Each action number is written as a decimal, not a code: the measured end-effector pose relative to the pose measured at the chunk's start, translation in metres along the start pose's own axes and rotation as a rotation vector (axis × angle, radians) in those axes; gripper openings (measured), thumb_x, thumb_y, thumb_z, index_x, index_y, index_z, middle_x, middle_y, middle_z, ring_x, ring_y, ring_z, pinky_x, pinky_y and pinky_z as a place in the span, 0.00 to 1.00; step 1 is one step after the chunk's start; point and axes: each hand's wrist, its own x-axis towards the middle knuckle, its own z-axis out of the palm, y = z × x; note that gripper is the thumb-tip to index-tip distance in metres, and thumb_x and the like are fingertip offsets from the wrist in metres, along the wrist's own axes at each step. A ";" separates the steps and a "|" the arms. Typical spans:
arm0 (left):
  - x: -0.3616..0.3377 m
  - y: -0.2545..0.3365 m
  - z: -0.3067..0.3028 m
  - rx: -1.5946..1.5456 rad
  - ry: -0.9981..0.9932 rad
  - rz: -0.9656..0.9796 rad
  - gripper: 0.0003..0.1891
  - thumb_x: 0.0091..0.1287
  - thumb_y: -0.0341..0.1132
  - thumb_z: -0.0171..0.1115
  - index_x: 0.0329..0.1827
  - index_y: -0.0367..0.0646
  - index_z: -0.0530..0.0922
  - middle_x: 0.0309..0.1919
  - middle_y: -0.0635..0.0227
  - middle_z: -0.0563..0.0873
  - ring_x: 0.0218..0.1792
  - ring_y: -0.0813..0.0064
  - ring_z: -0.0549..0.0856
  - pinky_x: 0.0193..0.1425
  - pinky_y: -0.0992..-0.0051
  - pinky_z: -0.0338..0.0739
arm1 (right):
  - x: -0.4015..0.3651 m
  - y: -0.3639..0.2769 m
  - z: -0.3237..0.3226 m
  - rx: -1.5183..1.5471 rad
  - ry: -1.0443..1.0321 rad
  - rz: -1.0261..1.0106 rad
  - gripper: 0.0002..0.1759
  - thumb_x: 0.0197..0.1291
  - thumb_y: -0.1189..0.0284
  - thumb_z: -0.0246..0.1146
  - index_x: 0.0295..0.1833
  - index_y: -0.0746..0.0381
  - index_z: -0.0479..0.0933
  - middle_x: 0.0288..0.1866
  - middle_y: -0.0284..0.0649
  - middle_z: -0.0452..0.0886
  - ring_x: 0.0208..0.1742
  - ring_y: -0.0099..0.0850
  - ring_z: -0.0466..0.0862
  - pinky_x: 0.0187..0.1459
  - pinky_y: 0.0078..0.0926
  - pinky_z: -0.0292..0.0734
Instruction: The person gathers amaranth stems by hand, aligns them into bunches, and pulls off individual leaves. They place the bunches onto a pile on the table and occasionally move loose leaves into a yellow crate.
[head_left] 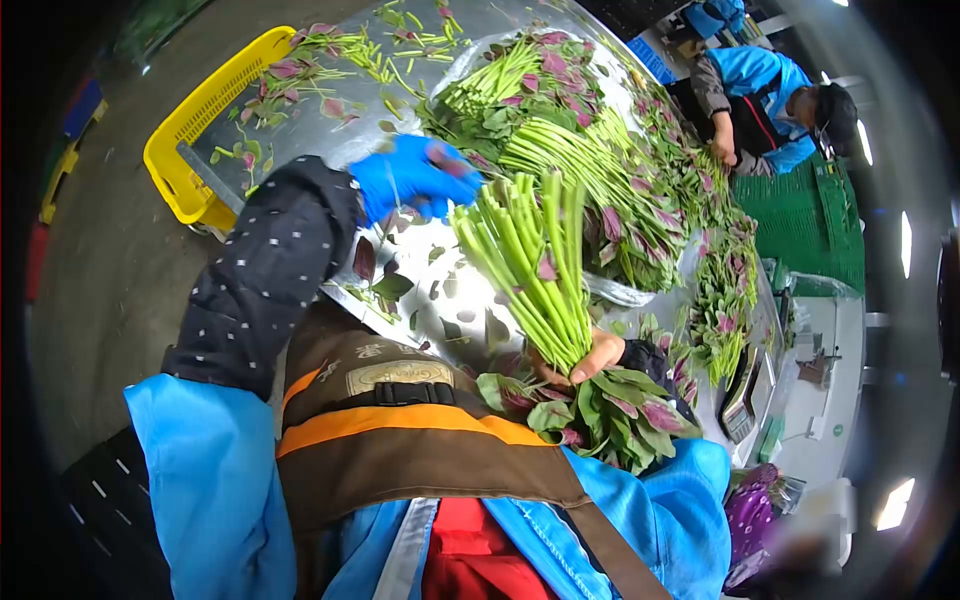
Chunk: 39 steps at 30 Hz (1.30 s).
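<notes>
My right hand [598,357], bare at the fingers, is wrapped round a bunch of green stems [530,265] in front of my chest. The cut stem ends point up and away, and the green and purple leaves [630,415] hang below the hand. My left hand [415,178], in a blue glove, is beside the upper left ends of these stems. Motion blurs its fingers, and a dark reddish patch shows over them. Loose leaves [393,286] lie on the metal table [330,130] below the glove.
Piles of leafy stems [580,165] cover the table's middle and right. A yellow basket [185,135] stands at the left edge. Across the table, a person in blue [755,75] handles leaves. Green crates [815,225] are at the right, near a device with keys [740,410].
</notes>
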 end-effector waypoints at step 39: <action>-0.005 -0.025 0.103 1.231 0.266 0.519 0.23 0.38 0.56 0.74 0.31 0.49 0.83 0.41 0.60 0.79 0.49 0.56 0.75 0.55 0.58 0.66 | -0.005 0.053 0.009 -0.048 0.383 -0.018 0.40 0.42 0.81 0.64 0.66 0.63 0.62 0.50 0.38 0.74 0.49 0.26 0.74 0.47 0.25 0.71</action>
